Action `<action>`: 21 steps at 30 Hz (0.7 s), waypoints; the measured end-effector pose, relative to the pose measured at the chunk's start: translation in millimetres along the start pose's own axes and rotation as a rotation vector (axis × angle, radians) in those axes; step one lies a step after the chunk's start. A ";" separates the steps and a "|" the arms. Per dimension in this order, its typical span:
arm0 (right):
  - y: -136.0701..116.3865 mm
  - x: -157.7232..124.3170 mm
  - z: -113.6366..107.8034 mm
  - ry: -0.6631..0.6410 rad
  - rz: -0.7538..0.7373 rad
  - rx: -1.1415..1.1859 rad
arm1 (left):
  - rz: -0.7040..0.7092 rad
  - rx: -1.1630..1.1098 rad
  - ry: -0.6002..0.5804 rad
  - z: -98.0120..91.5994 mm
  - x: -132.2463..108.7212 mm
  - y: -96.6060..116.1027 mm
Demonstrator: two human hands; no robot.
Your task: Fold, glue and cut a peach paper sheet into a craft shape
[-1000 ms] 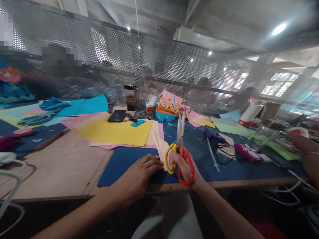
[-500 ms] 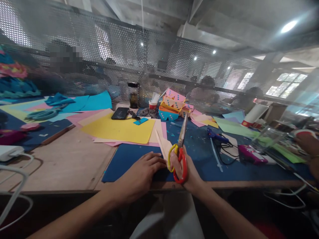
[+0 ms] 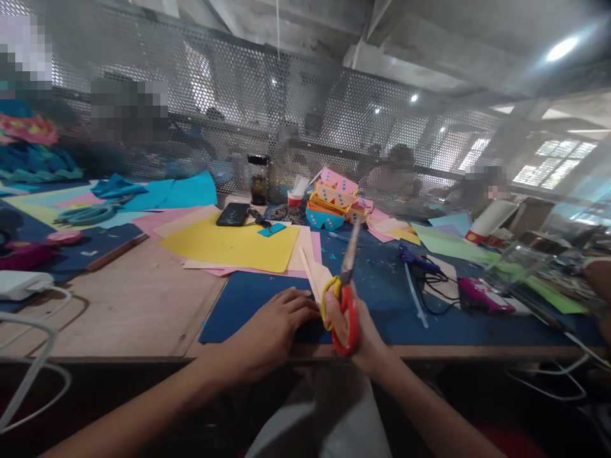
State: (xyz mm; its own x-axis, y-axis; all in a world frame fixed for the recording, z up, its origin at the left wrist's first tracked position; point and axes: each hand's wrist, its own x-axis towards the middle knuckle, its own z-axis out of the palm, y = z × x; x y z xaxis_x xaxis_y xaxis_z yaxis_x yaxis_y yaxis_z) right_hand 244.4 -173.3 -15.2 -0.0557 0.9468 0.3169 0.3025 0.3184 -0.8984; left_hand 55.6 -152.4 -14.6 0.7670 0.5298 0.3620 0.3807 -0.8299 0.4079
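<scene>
My right hand [image 3: 365,334] grips a pair of scissors [image 3: 346,289] with one yellow and one red handle loop, its blades pointing up and away. A folded strip of peach paper [image 3: 314,275] stands between my hands, slightly tilted. At its lower end, the bent fingers of my left hand [image 3: 274,324] hold the paper near the table's front edge; the thumb is hidden. Beneath that hand lies a dark blue sheet [image 3: 238,299]. Beyond it are a yellow sheet [image 3: 233,245] and pink sheets [image 3: 316,245] in a stack.
Decorated paper glasses [image 3: 324,219] are piled at the back, near a jar [image 3: 258,181] and a phone [image 3: 232,215]. A glue gun [image 3: 417,259] with a cord lies to the right. White cables [image 3: 35,362] hang at left. A perforated metal screen [image 3: 229,95] runs behind the table.
The view has shifted slightly. Both hands keep nearly the same pose on the paper and scissors; the scissor blades look a little more blurred.
</scene>
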 end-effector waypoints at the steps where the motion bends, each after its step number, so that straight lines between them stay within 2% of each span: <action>1: -0.2 0.0 0.6 -0.021 0.014 -0.001 | -0.002 0.003 0.002 0.1 0.0 -0.1; 9: 0.2 4.3 0.6 -0.039 0.029 0.024 | -0.015 0.026 -0.011 0.2 -0.6 1.4; 13: -2.4 6.2 -4.0 -0.019 -0.032 0.015 | -0.014 0.033 -0.007 2.0 -1.4 -1.5; 21: 10.8 5.2 -10.3 0.011 -0.012 -0.053 | -0.009 0.046 -0.008 3.6 -2.4 -4.2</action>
State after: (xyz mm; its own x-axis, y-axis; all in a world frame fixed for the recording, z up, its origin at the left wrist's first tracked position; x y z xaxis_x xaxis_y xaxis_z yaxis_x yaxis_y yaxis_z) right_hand 257.2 -165.4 -20.1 -0.0491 0.9422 0.3313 0.3521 0.3267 -0.8771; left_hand 54.1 -150.7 -20.1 0.7672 0.5363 0.3518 0.4112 -0.8322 0.3719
